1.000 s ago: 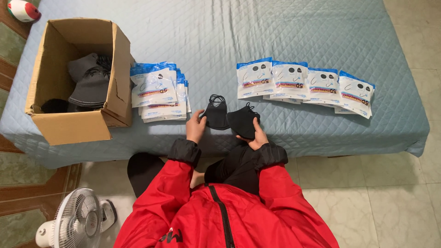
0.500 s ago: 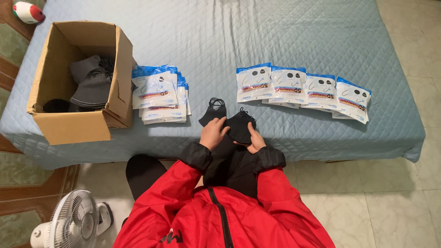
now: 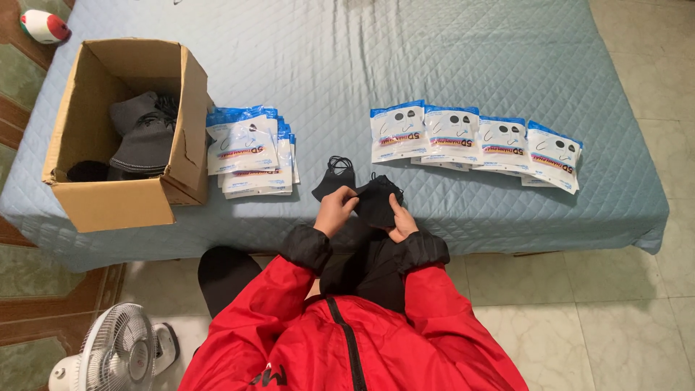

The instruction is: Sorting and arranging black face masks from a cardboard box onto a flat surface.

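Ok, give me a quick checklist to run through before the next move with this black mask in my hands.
1. Both hands on the black mask: left hand and right hand hold it, ok.
2. Second mask lies apart on the bed: ok.
3. Row of packets within view, flat: ok.
4. Stack of packets beside the box: ok.
5. Ear loops untangled: cannot tell.

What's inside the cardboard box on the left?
The cardboard box holds a loose heap of dark grey and black masks. Its near wall hides the bottom, so a count isn't possible.
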